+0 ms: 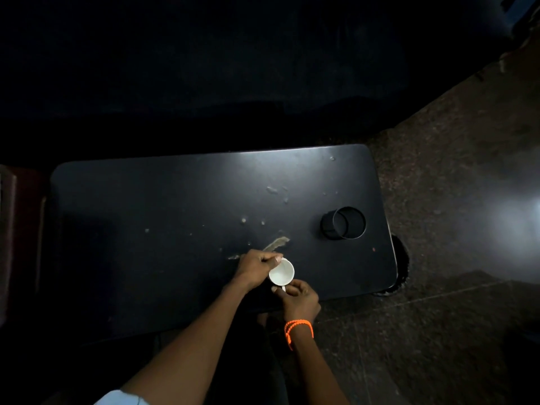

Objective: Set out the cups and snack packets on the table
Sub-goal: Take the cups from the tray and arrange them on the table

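Note:
A small white cup (281, 272) is near the front edge of the black table (152, 217), its mouth facing up and empty. My left hand (257, 268) grips the cup's rim and left side with curled fingers. My right hand (299, 298), with an orange band on the wrist, pinches the cup's handle at its near side. I cannot tell whether the cup rests on the table or is held just above it. No snack packets are visible.
A black cylindrical holder (343, 223) is set into the table at the right. Scratches and pale stains (276, 244) mark the tabletop just beyond the cup. Speckled stone floor (453, 171) lies to the right. The area beyond the table is dark.

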`<action>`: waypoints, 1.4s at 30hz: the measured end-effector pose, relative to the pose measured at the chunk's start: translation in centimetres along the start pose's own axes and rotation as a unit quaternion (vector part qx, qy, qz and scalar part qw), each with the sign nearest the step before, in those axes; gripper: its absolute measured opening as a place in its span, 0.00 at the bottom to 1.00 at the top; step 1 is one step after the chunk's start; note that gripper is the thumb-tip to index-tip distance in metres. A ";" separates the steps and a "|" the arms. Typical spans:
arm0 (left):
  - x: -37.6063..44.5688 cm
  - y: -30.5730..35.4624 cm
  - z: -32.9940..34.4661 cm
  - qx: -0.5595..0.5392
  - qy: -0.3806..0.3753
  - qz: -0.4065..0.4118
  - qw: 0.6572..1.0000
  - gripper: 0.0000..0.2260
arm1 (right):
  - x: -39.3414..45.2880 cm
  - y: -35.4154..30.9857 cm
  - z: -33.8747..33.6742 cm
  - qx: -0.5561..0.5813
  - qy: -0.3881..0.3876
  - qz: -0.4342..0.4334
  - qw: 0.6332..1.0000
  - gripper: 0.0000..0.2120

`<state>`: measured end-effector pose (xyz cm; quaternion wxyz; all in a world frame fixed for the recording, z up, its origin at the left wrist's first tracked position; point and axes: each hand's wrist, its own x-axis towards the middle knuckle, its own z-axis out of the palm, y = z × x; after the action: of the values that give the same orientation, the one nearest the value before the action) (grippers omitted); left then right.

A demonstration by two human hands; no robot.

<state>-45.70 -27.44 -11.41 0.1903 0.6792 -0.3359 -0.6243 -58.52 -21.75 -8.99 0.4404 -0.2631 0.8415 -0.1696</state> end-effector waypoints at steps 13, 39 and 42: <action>-4.3 -2.6 -12.8 -0.153 0.205 -0.021 0.966 0.11 | -7.9 -6.4 6.2 -0.260 0.009 -0.319 0.911 0.36; -18.9 -20.3 -48.1 -0.256 0.453 -0.194 0.831 0.28 | -31.5 -14.3 41.1 -0.115 -0.384 -0.126 0.907 0.12; -19.3 -20.4 -48.1 -0.339 0.442 -0.185 0.809 0.26 | -31.6 -14.5 40.7 -0.088 -0.387 -0.067 0.915 0.11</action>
<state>5.82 -7.49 -4.25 0.4169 0.8238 0.1496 -0.3538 -5.51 -16.93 -3.48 0.6941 -0.4018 0.5973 -0.0089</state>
